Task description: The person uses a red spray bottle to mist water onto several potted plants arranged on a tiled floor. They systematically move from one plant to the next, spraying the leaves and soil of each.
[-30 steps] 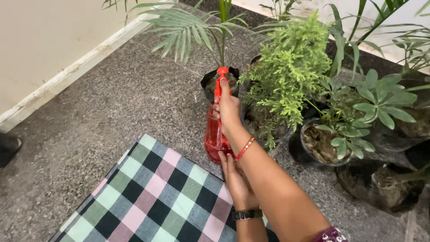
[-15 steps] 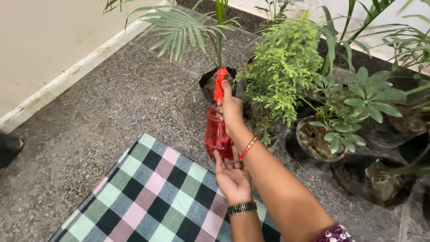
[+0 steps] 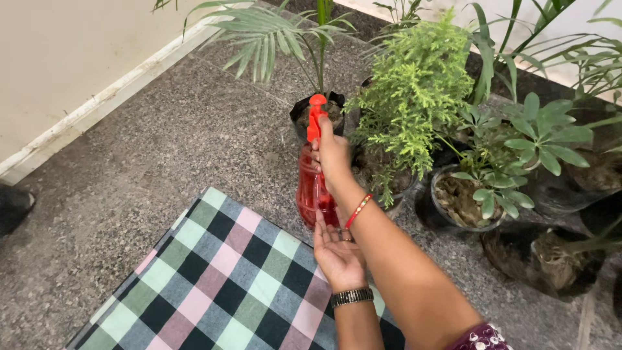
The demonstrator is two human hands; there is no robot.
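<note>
My right hand (image 3: pixel 332 155) grips the neck and orange trigger head of a red translucent spray bottle (image 3: pixel 311 188), held upright and pointed at a palm plant (image 3: pixel 278 35) in a black bag pot (image 3: pixel 299 115). A red thread bracelet circles that wrist. My left hand (image 3: pixel 337 253), palm up with fingers apart, sits under the bottle's base and touches its lower edge; it wears a dark wristwatch. A bushy light-green fern-like plant (image 3: pixel 414 91) stands just right of the bottle.
A checked cloth (image 3: pixel 220 279) in green, pink and black lies on the speckled stone floor (image 3: pixel 162 155). Several potted plants (image 3: pixel 479 188) crowd the right side. A pale wall with a skirting edge (image 3: pixel 78 116) runs along the left. A dark object (image 3: pixel 13 207) sits at the left border.
My left hand turned from palm down to palm up under the bottle and moved slightly closer to its base. The bottle stayed almost in place.
</note>
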